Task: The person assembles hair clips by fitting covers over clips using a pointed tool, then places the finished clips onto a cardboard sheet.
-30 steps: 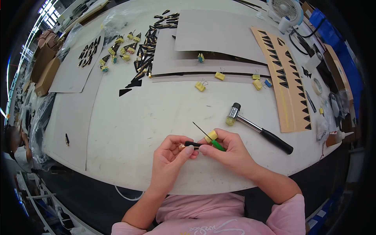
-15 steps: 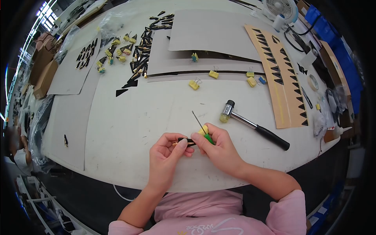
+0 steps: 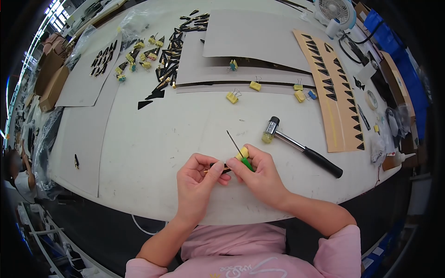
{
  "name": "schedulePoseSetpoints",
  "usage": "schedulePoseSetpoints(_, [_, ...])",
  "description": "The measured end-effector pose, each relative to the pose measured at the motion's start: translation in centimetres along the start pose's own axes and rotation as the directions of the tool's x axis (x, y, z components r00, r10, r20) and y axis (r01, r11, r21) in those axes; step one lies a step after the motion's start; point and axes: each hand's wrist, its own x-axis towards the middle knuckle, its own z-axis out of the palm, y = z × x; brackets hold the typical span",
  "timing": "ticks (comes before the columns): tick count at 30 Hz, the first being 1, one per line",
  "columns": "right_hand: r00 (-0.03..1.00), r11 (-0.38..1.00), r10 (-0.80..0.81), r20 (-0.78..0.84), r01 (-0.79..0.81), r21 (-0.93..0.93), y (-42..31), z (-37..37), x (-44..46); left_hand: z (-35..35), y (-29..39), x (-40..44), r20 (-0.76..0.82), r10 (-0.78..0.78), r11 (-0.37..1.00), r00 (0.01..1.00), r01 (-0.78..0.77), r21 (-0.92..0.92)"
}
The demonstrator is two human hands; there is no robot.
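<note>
My left hand [image 3: 198,178] is closed, pinching a small black leather-like piece [image 3: 226,170] with gold-coloured metal at its left end. My right hand [image 3: 259,178] is closed around an awl-like tool with a green handle [image 3: 247,163], its thin metal shaft [image 3: 234,142] pointing up and away to the left. The right thumb and fingertips also meet the right end of the black piece. A yellow thing, probably a binder clip [image 3: 242,153], shows between the right fingers and the shaft; its lower part is hidden.
A mallet [image 3: 303,148] lies to the right. Beyond are yellow binder clips [image 3: 255,85], grey boards [image 3: 259,37] and a tan strip with black triangles [image 3: 333,116]. Black pieces [image 3: 169,60] are heaped at the back left; one piece [image 3: 76,161] lies alone at left. A fan [image 3: 334,13] stands at the back.
The view has shifted slightly. Both hands keep nearly the same pose and hold, with the black piece tilted a little differently between the fingers.
</note>
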Motion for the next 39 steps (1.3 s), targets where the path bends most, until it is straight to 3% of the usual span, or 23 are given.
schedulePoseSetpoints(2, [1.0,1.0,-0.006,0.0,0.006,0.017,-0.8,-0.1,0.2,-0.1,0.0,0.1,-0.015,-0.002,1.0,1.0,0.001,-0.022])
schedulePoseSetpoints(4, [0.979,0.972,0.197,0.049,-0.201,0.12,-2.5,-0.6,0.3,-0.2,0.1,0.1,-0.024,0.0,0.999,1.0,-0.001,-0.032])
schedulePoseSetpoints(5, [0.979,0.972,0.196,0.054,-0.201,0.117,-2.0,-0.6,0.4,-0.2,0.2,0.1,-0.029,-0.008,0.999,1.0,0.006,-0.042])
schedulePoseSetpoints(7, [0.999,1.0,0.005,0.037,-0.004,-0.01,-0.4,-0.6,0.3,0.0,0.2,0.1,-0.011,-0.025,0.998,1.0,0.024,-0.05])
schedulePoseSetpoints(11, [1.0,0.998,0.004,0.006,-0.004,-0.07,-0.5,-0.4,-0.4,-0.1,-0.1,0.2,0.062,-0.026,1.0,0.998,0.025,0.013])
schedulePoseSetpoints(18, [0.992,0.997,0.005,0.128,0.005,-0.075,-0.8,-1.0,-0.2,-0.4,0.1,0.1,0.049,0.012,1.0,0.999,-0.013,0.022])
schedulePoseSetpoints(21, [0.995,0.999,0.035,0.097,-0.033,-0.026,-0.9,-1.4,-0.2,-0.2,0.5,0.2,0.043,-0.093,0.992,0.995,0.096,-0.082])
schedulePoseSetpoints(23, [0.995,0.998,0.058,0.079,-0.057,-0.022,-1.0,-1.4,-0.1,-0.1,0.2,0.0,-0.003,0.004,1.0,1.0,-0.004,-0.017])
schedulePoseSetpoints(26, [0.995,0.997,0.01,0.096,-0.003,-0.077,-1.3,-1.2,0.2,-0.4,-0.1,0.1,0.022,0.042,0.999,0.999,-0.043,0.01])
schedulePoseSetpoints(28, [0.982,0.997,0.07,0.174,-0.066,-0.024,-1.7,-1.0,0.6,-0.3,-0.5,0.0,0.027,0.057,0.997,0.998,-0.058,0.044])
schedulePoseSetpoints(31, [0.985,0.99,0.02,0.171,0.004,-0.138,-0.7,-1.3,0.8,-0.1,-0.5,-0.1,0.038,0.047,0.997,0.998,-0.049,0.063])
schedulePoseSetpoints(34, [0.994,0.992,-0.067,0.08,0.075,-0.098,-0.3,-0.2,0.5,0.0,-0.6,-0.1,0.038,0.02,0.999,0.999,-0.022,0.049])
schedulePoseSetpoints(39, [0.997,0.999,-0.02,0.075,0.022,-0.031,-0.9,-0.4,0.9,-0.1,-0.2,0.1,0.025,0.033,0.999,0.999,-0.034,0.037])
